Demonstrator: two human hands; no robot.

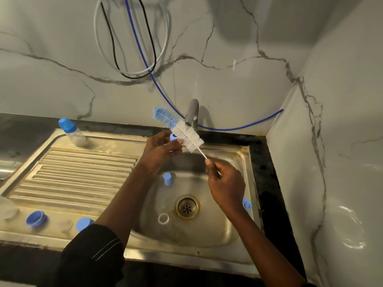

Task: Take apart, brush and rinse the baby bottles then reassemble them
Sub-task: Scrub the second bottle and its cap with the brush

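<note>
Right grip (224, 181) pinches brush (187, 136); bristles meet left grip's (159, 149) blue piece (173, 137).

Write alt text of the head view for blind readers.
Over a sink, the right hand holds a brush by its stem; the left hand holds a blue part at the bristles. A capped bottle stands on the drainboard.

Found a steel sink (238, 224) set into a dark countertop (263, 162), with a round drain (187, 207) in the basin floor and a ribbed draining board (83, 172) on its left side. Noted a chrome tap (192, 112) at the sink's back edge. Saw a marbled wall (51, 83) behind, with a white cable (95, 27) and a black cable (132, 77) looped high on it, and a blue hose (228, 128) running down behind the tap toward the right corner.
</note>
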